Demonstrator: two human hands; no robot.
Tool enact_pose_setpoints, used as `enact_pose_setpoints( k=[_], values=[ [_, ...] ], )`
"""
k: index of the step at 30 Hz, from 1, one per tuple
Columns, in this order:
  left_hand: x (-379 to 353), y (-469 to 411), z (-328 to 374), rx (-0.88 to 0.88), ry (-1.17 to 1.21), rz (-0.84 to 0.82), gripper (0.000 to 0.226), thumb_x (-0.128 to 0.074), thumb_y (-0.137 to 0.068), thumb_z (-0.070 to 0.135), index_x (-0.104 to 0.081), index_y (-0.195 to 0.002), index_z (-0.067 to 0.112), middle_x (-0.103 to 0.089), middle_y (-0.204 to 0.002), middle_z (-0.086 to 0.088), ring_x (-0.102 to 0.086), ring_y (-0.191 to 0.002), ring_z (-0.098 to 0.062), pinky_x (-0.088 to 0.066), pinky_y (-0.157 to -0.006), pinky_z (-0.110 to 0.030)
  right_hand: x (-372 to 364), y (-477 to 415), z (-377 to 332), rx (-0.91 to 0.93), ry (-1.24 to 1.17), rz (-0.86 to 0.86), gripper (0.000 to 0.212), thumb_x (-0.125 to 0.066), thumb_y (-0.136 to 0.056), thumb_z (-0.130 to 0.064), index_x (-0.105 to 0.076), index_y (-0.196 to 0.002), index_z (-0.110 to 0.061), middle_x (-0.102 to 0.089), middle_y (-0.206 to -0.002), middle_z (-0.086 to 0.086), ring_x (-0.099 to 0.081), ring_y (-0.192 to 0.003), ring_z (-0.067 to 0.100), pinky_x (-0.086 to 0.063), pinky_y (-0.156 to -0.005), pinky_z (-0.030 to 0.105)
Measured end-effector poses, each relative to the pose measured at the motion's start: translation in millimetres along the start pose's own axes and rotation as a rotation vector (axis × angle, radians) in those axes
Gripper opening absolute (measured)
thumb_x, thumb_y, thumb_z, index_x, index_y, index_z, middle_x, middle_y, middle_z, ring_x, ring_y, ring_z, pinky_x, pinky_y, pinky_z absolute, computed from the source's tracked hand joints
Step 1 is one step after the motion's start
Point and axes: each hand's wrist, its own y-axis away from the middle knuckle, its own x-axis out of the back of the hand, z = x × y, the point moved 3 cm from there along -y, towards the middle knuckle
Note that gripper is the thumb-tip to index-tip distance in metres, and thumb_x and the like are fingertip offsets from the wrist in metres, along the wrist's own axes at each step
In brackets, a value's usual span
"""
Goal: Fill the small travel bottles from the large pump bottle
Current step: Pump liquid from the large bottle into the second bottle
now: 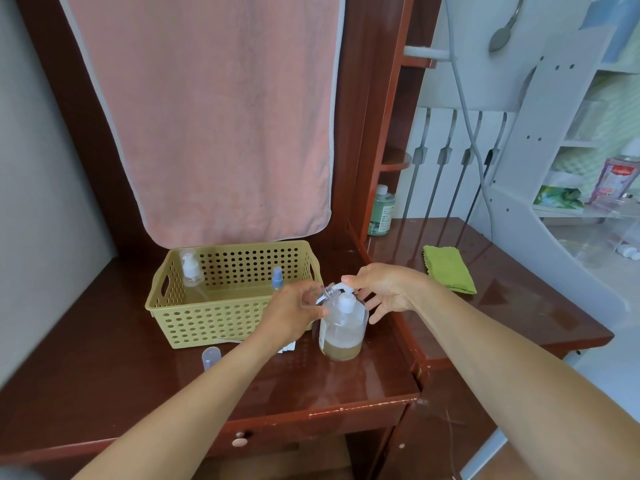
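The large clear pump bottle stands on the dark wooden table, with a shallow layer of yellowish liquid and foam at its bottom. My right hand rests on its white pump head, thumb on top, the other fingers spread. My left hand grips a small clear travel bottle, tilted with its open threaded neck at the pump spout. Most of that small bottle is hidden in my palm.
An olive perforated basket stands behind my left hand, holding a clear pump bottle and a blue-topped spray bottle. A translucent cap lies in front of it. A green cloth lies to the right, a green bottle behind.
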Motion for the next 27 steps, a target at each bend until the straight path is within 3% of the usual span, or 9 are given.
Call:
enact_pose_setpoints(
  k=[6,10,21,27],
  values=[
    [-1.9,-1.6,-2.8,0.016,-0.009,-0.013,0.026,-0.071,-0.083,0.019,-0.064,-0.108,0.020,-0.066,-0.106,0.004,-0.062,-0.100,-0.017,-0.049,-0.093,-0.042,-5.5,-0.7,2.9,0.002,0.045,0.036,0.050,-0.054,-0.096,-0.028,-0.040,-0.137,-0.003,-0.042,-0.140,0.024,-0.046,-0.125,0.043,-0.039,-0.101,0.060],
    [-0.4,-1.3,-1.3,0.009,-0.010,-0.008,0.022,-0.071,-0.083,0.020,-0.065,-0.104,0.020,-0.067,-0.106,-0.002,-0.063,-0.100,-0.021,-0.050,-0.092,-0.045,1.9,3.1,-1.1,-0.003,0.032,0.015,0.058,-0.059,-0.093,-0.030,-0.039,-0.139,-0.003,-0.040,-0.141,0.028,-0.041,-0.129,0.046,-0.039,-0.101,0.062],
    [-1.1,-4.6,-2.7,-0.007,-0.050,-0.014,0.027,-0.072,-0.083,0.023,-0.065,-0.109,0.025,-0.065,-0.107,0.007,-0.060,-0.104,-0.014,-0.048,-0.095,-0.043,-1.7,-3.2,5.5,-0.007,0.047,0.017,0.057,-0.058,-0.093,-0.035,-0.041,-0.139,-0.005,-0.045,-0.139,0.023,-0.045,-0.127,0.042,-0.038,-0.102,0.061],
    [0.4,-5.7,-0.9,-0.025,-0.050,-0.004,0.017,-0.071,-0.083,0.023,-0.065,-0.099,0.025,-0.065,-0.102,0.004,-0.061,-0.099,-0.019,-0.049,-0.091,-0.046,4.9,-1.8,-1.2,-0.011,0.060,0.011,0.055,-0.057,-0.094,-0.035,-0.044,-0.136,-0.001,-0.044,-0.138,0.027,-0.044,-0.127,0.045,-0.039,-0.102,0.061]
  ],
)
